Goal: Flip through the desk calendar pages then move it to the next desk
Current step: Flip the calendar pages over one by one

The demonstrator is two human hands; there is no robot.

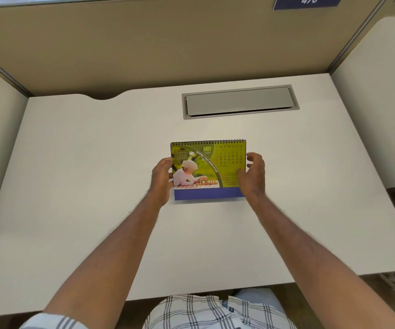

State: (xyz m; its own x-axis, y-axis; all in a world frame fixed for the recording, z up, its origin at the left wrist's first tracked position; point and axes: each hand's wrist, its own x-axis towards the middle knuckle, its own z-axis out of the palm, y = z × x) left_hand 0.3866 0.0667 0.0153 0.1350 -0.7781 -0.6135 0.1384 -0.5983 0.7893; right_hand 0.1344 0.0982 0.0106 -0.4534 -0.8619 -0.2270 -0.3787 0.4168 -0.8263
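A spiral-bound desk calendar (203, 167) stands in the middle of the white desk (97, 176), showing a green May 2026 page above a blue base strip. My left hand (161, 178) grips the calendar's left edge, thumb on the front. My right hand (251, 173) is at the calendar's right edge with its fingers spread and curled; the thumb lies over the lower right of the page, and the fingers look slightly apart from the edge.
A grey cable hatch (240, 102) is set into the desk behind the calendar. Beige partition walls (168, 43) close the back and sides. A second white desk (381, 115) lies beyond the right partition. A blue number sign (308, 1) hangs top right.
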